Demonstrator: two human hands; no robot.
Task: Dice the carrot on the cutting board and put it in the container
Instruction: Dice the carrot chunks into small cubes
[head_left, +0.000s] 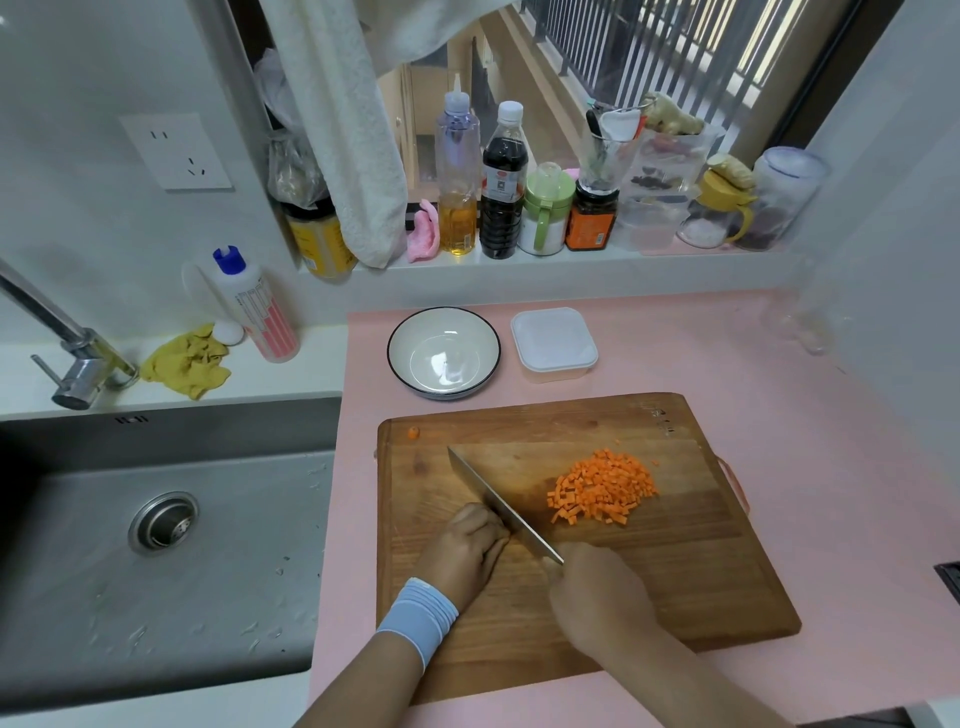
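Your right grip (597, 592) wraps the knife (491, 493) handle; your left grip (467, 545) curls against the blade, and what it holds is hidden. Keep those knuckles guiding the blade. Diced carrot (602, 488) is heaped right of centre on the board (675, 571), the container (553, 343) beyond its far edge

The cutting board (597, 623) lies on the counter mat (779, 405), right of the sink (208, 597). On the board's right half sits the diced carrot pile (602, 486). Left of it the knife (498, 504) runs slantwise, its blade between the pile and the left hand (462, 551), its near end under the right hand (597, 597). Behind the board stand a bowl (431, 332), left, and a container (553, 343), right. Bottles (504, 182) line the windowsill (467, 260) behind them.
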